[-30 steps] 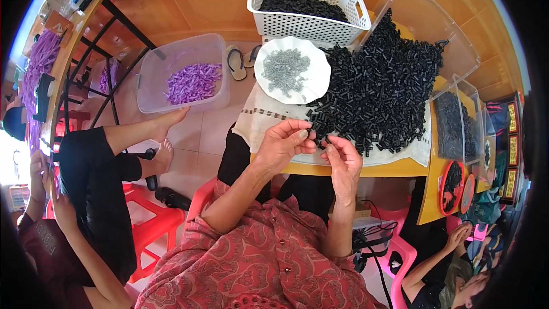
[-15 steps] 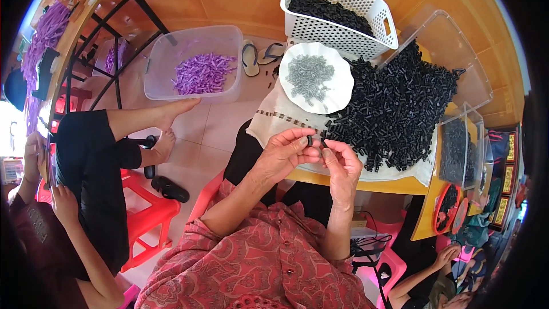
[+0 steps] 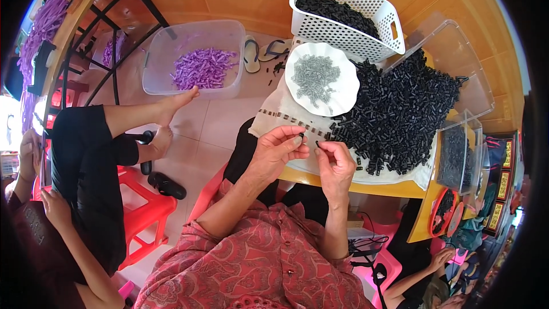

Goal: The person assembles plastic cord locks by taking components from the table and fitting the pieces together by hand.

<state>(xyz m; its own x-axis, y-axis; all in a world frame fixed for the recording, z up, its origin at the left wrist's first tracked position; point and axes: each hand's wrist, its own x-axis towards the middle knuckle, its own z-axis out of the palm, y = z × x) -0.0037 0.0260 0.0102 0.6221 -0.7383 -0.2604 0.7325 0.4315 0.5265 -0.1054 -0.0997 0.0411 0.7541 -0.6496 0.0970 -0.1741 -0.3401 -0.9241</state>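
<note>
My left hand (image 3: 278, 150) is closed in a pinch on a small black tube-shaped piece (image 3: 301, 135) that shows at its fingertips. Close beside it, my right hand (image 3: 336, 167) pinches a tiny dark piece (image 3: 318, 143), too small to make out well. A narrow gap separates the two sets of fingertips, over the near edge of the cloth-covered table. Just beyond them lies a wide heap of small black tubes (image 3: 394, 114). To the heap's left stands a white scalloped plate (image 3: 350, 92) bearing many small clear, greyish pieces (image 3: 314, 77).
A white perforated basket (image 3: 343, 28) of black pieces stands at the back. Clear bins (image 3: 477, 94) line the right side. On the floor at left are a clear tub (image 3: 154, 74) of purple pieces, slippers (image 3: 251, 57) and a red stool (image 3: 146, 209). Another person (image 3: 86, 183) sits at left.
My fingertips, which were close together, have drawn slightly apart. Both hands sit a little further left, and the whole view has shifted slightly.
</note>
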